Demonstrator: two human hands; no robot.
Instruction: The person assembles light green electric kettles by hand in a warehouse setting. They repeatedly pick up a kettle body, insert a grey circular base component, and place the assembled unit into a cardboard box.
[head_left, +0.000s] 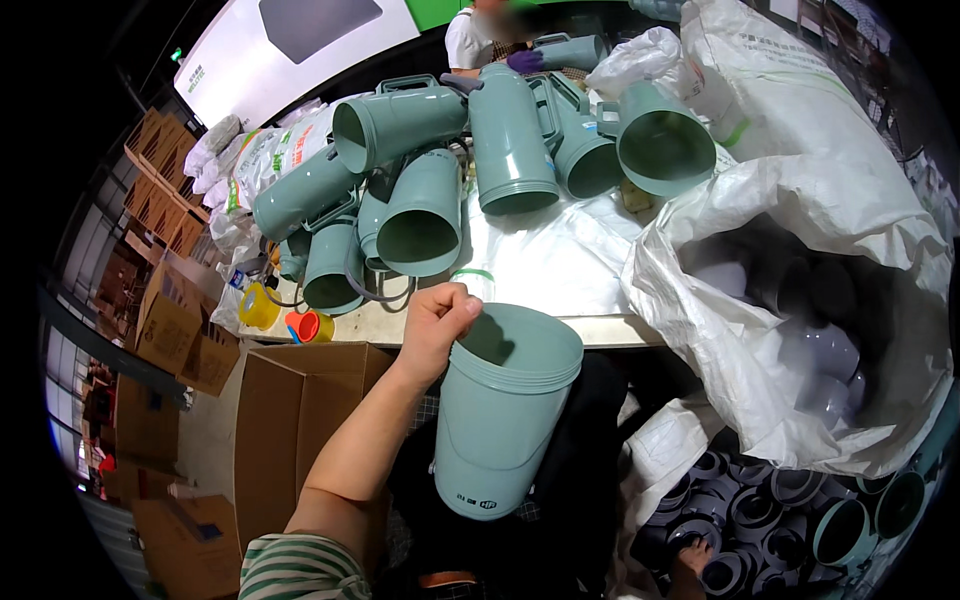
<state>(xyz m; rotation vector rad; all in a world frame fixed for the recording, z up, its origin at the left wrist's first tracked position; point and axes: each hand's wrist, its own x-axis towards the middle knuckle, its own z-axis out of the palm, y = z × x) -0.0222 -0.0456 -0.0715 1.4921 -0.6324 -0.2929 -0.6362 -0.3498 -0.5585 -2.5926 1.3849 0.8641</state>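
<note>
My left hand (437,325) is closed on the rim of a pale green plastic jug (500,440), at the left of its mouth. The jug stands upright before my body, its open top tilted slightly toward the table and its threaded edge showing. Low on the right, my right hand (692,555) reaches among dark grey round plastic parts (755,515). Its fingers are bunched together at the edge of one part, and much of the hand is cut off or in shadow.
More green jugs (515,140) lie piled on the table (610,330). An open white sack (690,340) with grey parts stands at right. Left are an open cardboard box (270,420) and yellow tape (260,306). Across the table is a person with a purple glove (525,62).
</note>
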